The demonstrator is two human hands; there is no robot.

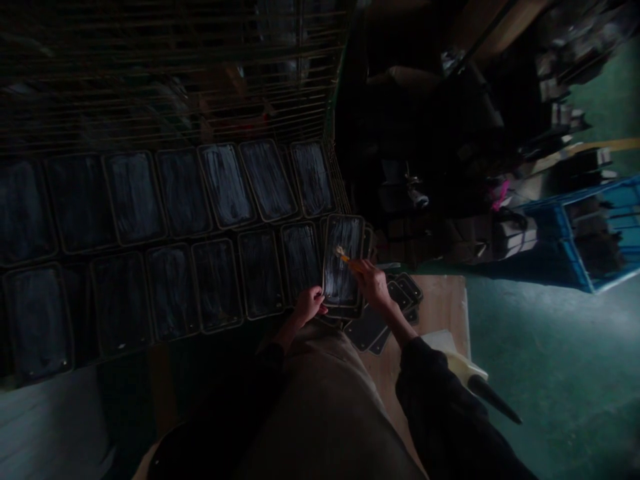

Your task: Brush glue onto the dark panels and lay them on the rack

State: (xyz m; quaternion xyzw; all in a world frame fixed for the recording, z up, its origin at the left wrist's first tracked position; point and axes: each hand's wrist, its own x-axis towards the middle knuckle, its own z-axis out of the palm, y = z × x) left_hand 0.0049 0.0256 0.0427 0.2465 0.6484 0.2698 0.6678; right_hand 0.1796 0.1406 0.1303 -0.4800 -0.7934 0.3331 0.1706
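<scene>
My left hand (309,305) pinches the lower left edge of a dark rectangular panel (343,283), whose face carries whitish streaks. In my right hand (369,277) is a small brush with a yellow handle (344,256); its pale bristles rest against the panel's upper middle. More dark panels show beneath this one. Two rows of similar streaked panels, among them one in the upper row (227,185) and one in the lower row (217,283), run off to the left.
Plain dark panels (367,328) lie on a wooden board (445,303) at the right, near a pale container (465,365) with a black handle-like part. Wire racking (175,80) stands behind the rows. A blue crate (575,233) and piled goods fill the right.
</scene>
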